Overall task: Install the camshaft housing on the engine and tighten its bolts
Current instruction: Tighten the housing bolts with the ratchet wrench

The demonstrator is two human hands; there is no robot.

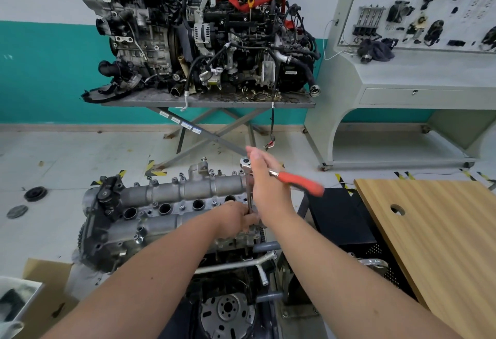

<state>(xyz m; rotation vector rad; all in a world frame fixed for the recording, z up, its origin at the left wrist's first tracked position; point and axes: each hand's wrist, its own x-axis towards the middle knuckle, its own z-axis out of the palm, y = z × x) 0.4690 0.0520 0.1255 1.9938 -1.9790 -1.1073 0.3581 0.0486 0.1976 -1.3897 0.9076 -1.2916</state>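
- The housing [166, 204] is sitting on top of the engine [112, 247], low in the centre of view, with bolts [137, 237] dotted along its edges and plug wells in a row down its middle.
- The left hand [236, 218] is reaching in over the near right end of the housing, fingers [248, 224] curling round the foot of the extension [250, 196], steadying it where it meets a bolt I cannot see.
- Risk here, in my judgement: if that lower hand is letting the shaft lean, the socket may be riding up and rounding the bolt head, or jumping off altogether.
- The ratchet [279, 175] is standing tall on that extension, red handle [300, 181] pointing away to the right.
- The right hand [264, 177] is lying flat against the ratchet head with straight fingers [259, 159] pointing up and away, pressing, not wrapping; the handle itself is going unheld.
- Second risk: with only a palm on the head, a hard swing could be tipping the whole tool sideways, and knuckles would be meeting the casting.
- Third: pulling one end bolt down hard before the others are snug could be seating the housing unevenly.
- Both forearms are coming in from the bottom, converging over that right end.
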